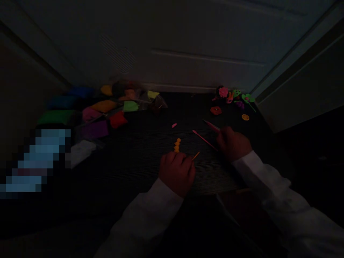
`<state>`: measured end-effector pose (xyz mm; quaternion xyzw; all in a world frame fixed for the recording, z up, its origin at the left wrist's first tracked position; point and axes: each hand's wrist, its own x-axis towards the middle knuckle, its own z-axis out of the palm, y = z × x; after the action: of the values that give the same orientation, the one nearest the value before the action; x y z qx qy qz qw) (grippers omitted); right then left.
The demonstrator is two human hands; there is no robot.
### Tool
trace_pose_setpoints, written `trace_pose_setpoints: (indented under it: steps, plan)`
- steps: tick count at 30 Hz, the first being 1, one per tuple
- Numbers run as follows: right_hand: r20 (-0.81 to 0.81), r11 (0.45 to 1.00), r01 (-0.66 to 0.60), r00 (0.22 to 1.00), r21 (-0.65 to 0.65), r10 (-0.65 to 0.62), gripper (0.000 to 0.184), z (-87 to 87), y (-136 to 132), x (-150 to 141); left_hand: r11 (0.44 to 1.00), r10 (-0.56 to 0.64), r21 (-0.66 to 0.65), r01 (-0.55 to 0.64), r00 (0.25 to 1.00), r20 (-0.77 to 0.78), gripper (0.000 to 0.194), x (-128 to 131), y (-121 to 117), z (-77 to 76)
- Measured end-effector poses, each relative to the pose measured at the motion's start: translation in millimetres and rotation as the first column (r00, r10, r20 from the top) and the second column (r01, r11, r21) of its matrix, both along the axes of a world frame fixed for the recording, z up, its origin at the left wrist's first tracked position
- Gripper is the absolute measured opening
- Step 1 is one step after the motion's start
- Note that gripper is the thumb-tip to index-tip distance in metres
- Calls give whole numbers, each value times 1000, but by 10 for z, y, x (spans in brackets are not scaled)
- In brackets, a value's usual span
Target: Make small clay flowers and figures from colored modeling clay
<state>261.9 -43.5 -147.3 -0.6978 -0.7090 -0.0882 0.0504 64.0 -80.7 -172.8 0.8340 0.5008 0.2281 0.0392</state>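
Observation:
The scene is very dark. My left hand [176, 172] rests closed on a dark ribbed mat [150, 143], with a thin orange stick [195, 156] poking out from its fingers. Just beyond its knuckles lies a small row of orange clay pieces [177, 144]. My right hand [232, 143] is closed round a pink tool [211, 125] whose tip points up and left. A second thin pink stick [203, 139] lies on the mat beside that hand. A small pink clay bit [174, 125] sits farther back.
Bags of coloured clay [102, 107] in yellow, green, red, purple and blue are piled at the back left. Finished clay flowers and shapes [231, 98] stand at the back right near a white door [204, 43]. A blurred pale patch [37, 161] sits at the left.

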Motion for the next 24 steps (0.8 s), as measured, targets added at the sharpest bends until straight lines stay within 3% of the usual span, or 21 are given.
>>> trace_pose_setpoints:
  steps: [7,11,24]
  plan:
    - [-262,957,-291,923,2,281,22,-182,-611,-131,999,-29,-23,29,999,-16,28,8,-8,28]
    - [-260,939,-338,904,54,341,20,-275,-640,-132,999,-40,-28,39,999,-30,29,15,-4,28]
    - [-197,928,-368,907,59,372,21,-284,-641,-146,1000,9,10,-9,1000,-1,22,9,-8,-9]
